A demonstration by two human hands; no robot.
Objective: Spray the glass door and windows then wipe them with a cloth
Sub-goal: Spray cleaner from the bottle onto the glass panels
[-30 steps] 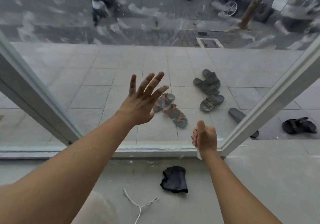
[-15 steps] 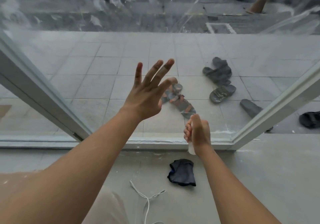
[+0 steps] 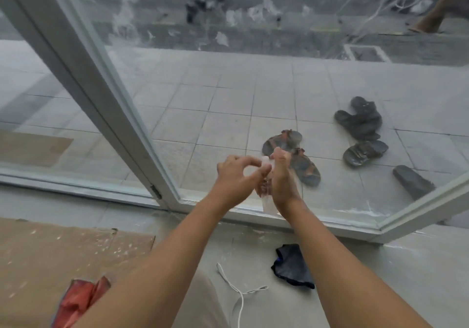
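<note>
While the clear spray bottle (image 3: 268, 204) hangs just before the lower glass pane (image 3: 228, 86), my right grip (image 3: 281, 180) is wrapped round its body and my left grip (image 3: 233, 178) pinches its top; the dark cloth (image 3: 291, 266) lies on the near floor (image 3: 406, 277), untouched.

Both forearms (image 3: 162, 256) are bare along their whole visible length, from the lower frame edge to the left hand (image 3: 233, 176) and right hand (image 3: 282, 178). At bottom centre, a leg (image 3: 200, 305) in pale beige cloth, loose-fitting.
</note>
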